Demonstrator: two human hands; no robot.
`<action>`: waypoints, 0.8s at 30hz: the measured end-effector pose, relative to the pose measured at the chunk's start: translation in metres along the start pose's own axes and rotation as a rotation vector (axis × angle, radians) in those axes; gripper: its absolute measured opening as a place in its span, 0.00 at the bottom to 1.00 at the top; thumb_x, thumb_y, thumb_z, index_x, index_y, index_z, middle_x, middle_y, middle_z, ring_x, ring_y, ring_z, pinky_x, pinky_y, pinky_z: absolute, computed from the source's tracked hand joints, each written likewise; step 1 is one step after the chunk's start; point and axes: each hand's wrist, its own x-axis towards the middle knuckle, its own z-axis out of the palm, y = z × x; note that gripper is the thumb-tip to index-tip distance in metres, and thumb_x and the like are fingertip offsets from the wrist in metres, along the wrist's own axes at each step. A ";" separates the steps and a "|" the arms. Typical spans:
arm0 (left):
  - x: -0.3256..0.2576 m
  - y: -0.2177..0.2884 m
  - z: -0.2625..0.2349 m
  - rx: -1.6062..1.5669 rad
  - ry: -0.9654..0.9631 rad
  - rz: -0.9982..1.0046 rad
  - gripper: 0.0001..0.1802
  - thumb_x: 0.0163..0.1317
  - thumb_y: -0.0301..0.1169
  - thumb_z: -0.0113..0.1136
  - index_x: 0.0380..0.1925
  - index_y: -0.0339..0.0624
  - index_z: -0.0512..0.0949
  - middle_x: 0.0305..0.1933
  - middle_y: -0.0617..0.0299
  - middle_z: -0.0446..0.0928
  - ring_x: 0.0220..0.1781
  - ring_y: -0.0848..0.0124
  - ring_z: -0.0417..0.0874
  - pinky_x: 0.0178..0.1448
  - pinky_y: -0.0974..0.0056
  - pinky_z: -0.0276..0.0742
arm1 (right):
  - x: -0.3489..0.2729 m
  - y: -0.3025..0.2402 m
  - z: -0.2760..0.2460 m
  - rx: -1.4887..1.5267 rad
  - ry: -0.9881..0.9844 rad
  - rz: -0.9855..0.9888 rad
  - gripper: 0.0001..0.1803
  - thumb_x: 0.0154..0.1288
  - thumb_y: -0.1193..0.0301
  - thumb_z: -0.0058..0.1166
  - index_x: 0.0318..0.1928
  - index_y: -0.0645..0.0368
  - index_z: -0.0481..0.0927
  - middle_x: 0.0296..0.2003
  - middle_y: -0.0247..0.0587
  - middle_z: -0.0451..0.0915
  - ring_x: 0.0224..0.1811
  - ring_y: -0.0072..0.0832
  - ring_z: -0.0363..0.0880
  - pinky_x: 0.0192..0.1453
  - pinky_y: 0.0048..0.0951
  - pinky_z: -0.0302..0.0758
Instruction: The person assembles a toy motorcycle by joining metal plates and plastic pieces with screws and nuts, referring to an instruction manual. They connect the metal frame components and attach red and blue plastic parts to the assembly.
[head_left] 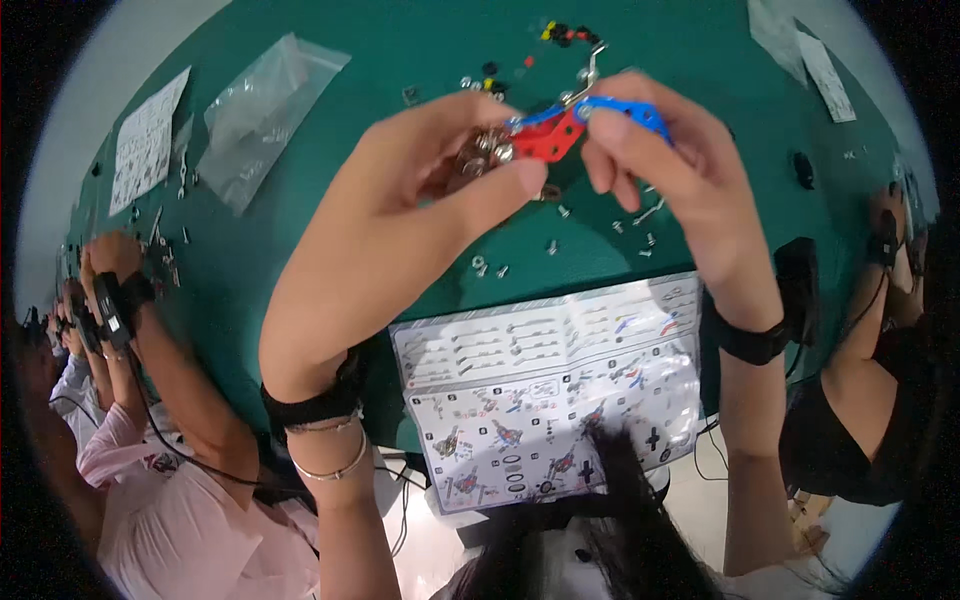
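Two hands meet over the middle of the desk, and between them I hold one small assembly of toy construction parts. My left hand (430, 170) is closed around a cluster of shiny silver metal nuts and bolts (485, 150), thumb and fingers pinched on the near end of a flat red perforated plastic plate (548, 140). My right hand (665, 165) is closed too, fingertips pressed on a narrow blue perforated plastic strip (615, 108) that lies across the top of the red plate. The blue strip's long axis runs roughly left to right, tilted a little, from the red plate out under my right fingers. A thin bent silver metal bracket (592, 65) sticks up from the joint, away from me. Both hands touch the assembly; the left one covers more of it, so the joint sits just beside my left thumb tip.

Below the hands, on the green desk (300, 240), loose small silver screws and nuts (560, 228) lie scattered, well under the raised parts. Nearer me lies a printed instruction sheet with pictured building steps (545, 390). Far left rests a clear empty plastic bag (262, 115) beside another white printed sheet (148, 140). Small black, yellow and red parts (565, 35) sit at the far edge. Other people's arms work at the left (120, 300) and right (885, 235) sides of the desk.
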 end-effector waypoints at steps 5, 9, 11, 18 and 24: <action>-0.006 0.026 -0.016 -0.106 -0.099 -0.001 0.16 0.58 0.30 0.59 0.46 0.36 0.73 0.30 0.73 0.70 0.31 0.85 0.66 0.35 0.78 0.56 | 0.004 -0.023 0.002 0.068 -0.008 -0.008 0.13 0.64 0.61 0.52 0.40 0.57 0.78 0.23 0.27 0.75 0.22 0.11 0.66 0.25 0.13 0.60; -0.003 0.032 -0.020 -0.140 -0.120 -0.062 0.19 0.55 0.30 0.60 0.47 0.37 0.73 0.30 0.70 0.72 0.30 0.83 0.67 0.34 0.78 0.58 | 0.007 -0.021 -0.001 0.173 -0.070 0.000 0.14 0.67 0.63 0.48 0.44 0.59 0.77 0.25 0.29 0.76 0.24 0.12 0.67 0.26 0.13 0.62; -0.003 0.030 -0.017 -0.154 -0.117 -0.042 0.19 0.56 0.30 0.59 0.47 0.37 0.73 0.30 0.70 0.72 0.30 0.83 0.67 0.33 0.77 0.58 | 0.006 -0.019 -0.002 0.233 -0.088 -0.018 0.14 0.68 0.64 0.47 0.45 0.60 0.76 0.26 0.30 0.76 0.24 0.12 0.67 0.27 0.14 0.63; -0.005 0.028 -0.016 -0.140 -0.086 -0.081 0.14 0.60 0.32 0.55 0.45 0.39 0.74 0.28 0.70 0.72 0.29 0.83 0.67 0.32 0.77 0.59 | 0.006 -0.017 -0.002 0.299 -0.147 0.008 0.15 0.69 0.64 0.44 0.48 0.62 0.73 0.27 0.31 0.76 0.26 0.13 0.68 0.29 0.15 0.65; -0.003 0.025 -0.018 -0.086 -0.077 -0.039 0.10 0.61 0.30 0.58 0.40 0.37 0.75 0.30 0.74 0.71 0.30 0.86 0.65 0.34 0.78 0.61 | 0.005 -0.022 -0.002 0.246 -0.155 0.034 0.15 0.66 0.64 0.49 0.46 0.62 0.74 0.27 0.30 0.75 0.26 0.13 0.68 0.29 0.14 0.64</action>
